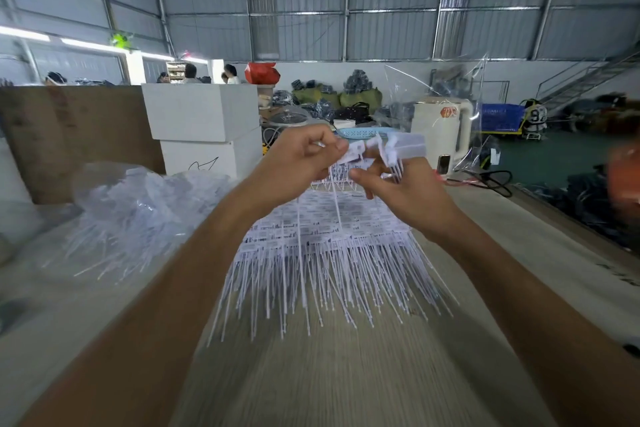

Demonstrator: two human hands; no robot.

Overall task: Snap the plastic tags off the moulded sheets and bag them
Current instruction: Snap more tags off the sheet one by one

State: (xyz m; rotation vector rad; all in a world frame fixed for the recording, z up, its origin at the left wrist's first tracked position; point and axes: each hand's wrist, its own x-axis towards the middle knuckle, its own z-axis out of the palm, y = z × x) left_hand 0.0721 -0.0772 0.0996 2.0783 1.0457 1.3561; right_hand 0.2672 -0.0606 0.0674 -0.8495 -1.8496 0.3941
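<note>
Moulded sheets of white plastic tags (322,239), each tag a small printed label with a long thin tail, lie stacked at the centre of the frame on the pale wood-grain desk (346,374), tails fanned toward the lower edge. Above the far end of the stack both hands are raised. The left hand (298,163) has its fingers curled round one end of a white tag strip (356,151), thumb and forefinger pinching it. The right hand (398,191) grips the other side of the same strip, fingers bent around a bundle of loose white tags (405,146) (blurred, so their number cannot be told).

At the left of the frame a heap of clear plastic bags (145,198) rests on the desk, thin white tails showing through it. Behind it stand two stacked white boxes (204,128) and a brown cardboard sheet (72,135). A cream-coloured electric kettle (443,128) stands right of centre, a clear bag (433,87) rising above it.
</note>
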